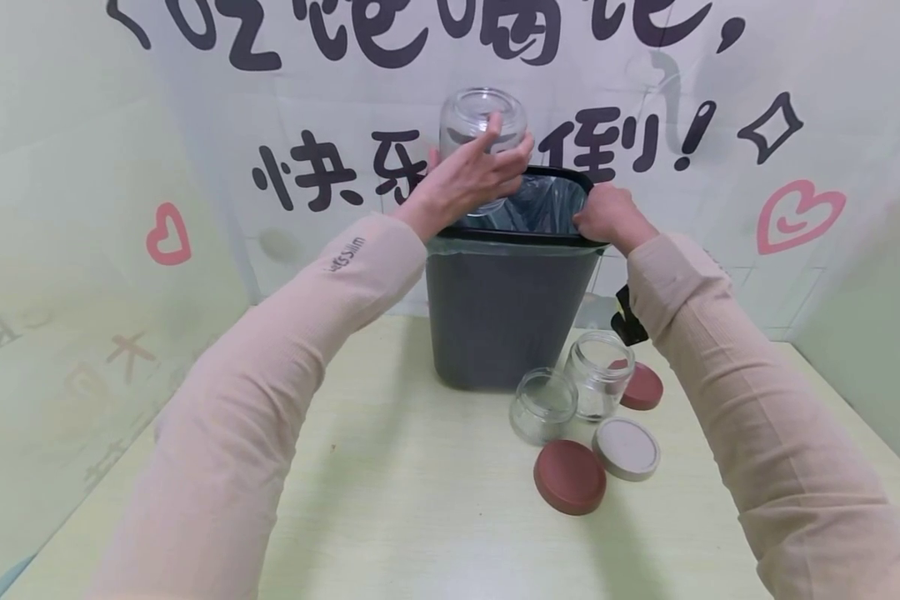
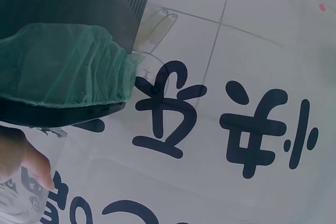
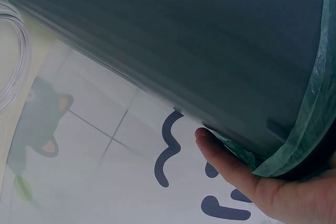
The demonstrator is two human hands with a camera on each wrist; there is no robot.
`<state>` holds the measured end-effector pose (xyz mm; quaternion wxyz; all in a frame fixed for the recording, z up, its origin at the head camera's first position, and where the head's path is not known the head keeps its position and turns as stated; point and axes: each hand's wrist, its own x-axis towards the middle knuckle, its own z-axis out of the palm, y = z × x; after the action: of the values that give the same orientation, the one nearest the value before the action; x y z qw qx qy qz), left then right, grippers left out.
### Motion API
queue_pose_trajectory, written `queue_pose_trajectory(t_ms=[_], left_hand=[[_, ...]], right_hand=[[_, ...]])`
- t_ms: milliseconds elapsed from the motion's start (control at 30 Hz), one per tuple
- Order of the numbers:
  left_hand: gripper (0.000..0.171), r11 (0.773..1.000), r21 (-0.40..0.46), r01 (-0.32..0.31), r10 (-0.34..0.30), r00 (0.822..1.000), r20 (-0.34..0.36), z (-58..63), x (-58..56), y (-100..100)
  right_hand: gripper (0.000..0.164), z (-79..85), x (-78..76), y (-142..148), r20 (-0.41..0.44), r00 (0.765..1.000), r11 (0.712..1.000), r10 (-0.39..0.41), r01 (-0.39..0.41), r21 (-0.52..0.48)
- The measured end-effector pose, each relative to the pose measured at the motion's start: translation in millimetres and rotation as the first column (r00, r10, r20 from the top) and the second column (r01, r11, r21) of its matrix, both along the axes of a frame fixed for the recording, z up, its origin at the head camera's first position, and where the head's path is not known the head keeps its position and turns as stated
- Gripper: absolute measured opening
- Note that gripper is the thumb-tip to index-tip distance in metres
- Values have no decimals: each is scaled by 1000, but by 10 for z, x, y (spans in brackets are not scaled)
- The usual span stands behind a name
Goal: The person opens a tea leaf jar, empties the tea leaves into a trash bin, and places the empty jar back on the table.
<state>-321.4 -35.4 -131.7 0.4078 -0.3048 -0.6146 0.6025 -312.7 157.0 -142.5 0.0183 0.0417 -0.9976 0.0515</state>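
Note:
My left hand [image 1: 483, 167] grips a clear glass jar [image 1: 461, 112], fingers spread round its side, over the left part of a dark grey bin [image 1: 506, 317]. The lower end of the jar overlaps the bin's mouth. In the left wrist view the thumb [image 2: 38, 166] lies along the jar [image 2: 21, 203], close to the black rim. My right hand [image 1: 607, 215] holds the bin's rim at its right side. In the right wrist view that hand [image 3: 262, 195] has its thumb along the outside of the bin, beside the folded-over green liner [image 3: 302, 129].
Two open glass jars [image 1: 543, 408] stand on the pale table [image 1: 390, 500] at the bin's front right. Around them lie a red lid [image 1: 570, 477], a white lid [image 1: 626, 448] and another red lid [image 1: 642, 387]. A printed wall sheet [image 1: 330, 108] hangs behind the bin.

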Motion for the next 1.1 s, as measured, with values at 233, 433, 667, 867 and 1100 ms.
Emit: queue_pose_trajectory(t_ms=[233,433,667,867,1100], left_hand=[[92,997,3,-78,77,983,167,59,-4,19],[75,988,87,-126,83,920,383,133,-5,21],[71,978,165,-127,25,856,517,213,18,35],[68,973,186,-139,7,819,574,228,36,33],[70,960,238,-149,-26,796,605,234,44,-1]], right_hand=[[34,-6,3,3,-1,1000,1000,-5,5,-20],[26,-9,12,0,-21,1000,1000,12,-13,-12],[34,-3,18,8,-17,1000,1000,4,-4,-11],[29,-3,15,8,-21,999,999,29,-29,24],[32,2,17,-2,-27,999,999,24,-23,27]])
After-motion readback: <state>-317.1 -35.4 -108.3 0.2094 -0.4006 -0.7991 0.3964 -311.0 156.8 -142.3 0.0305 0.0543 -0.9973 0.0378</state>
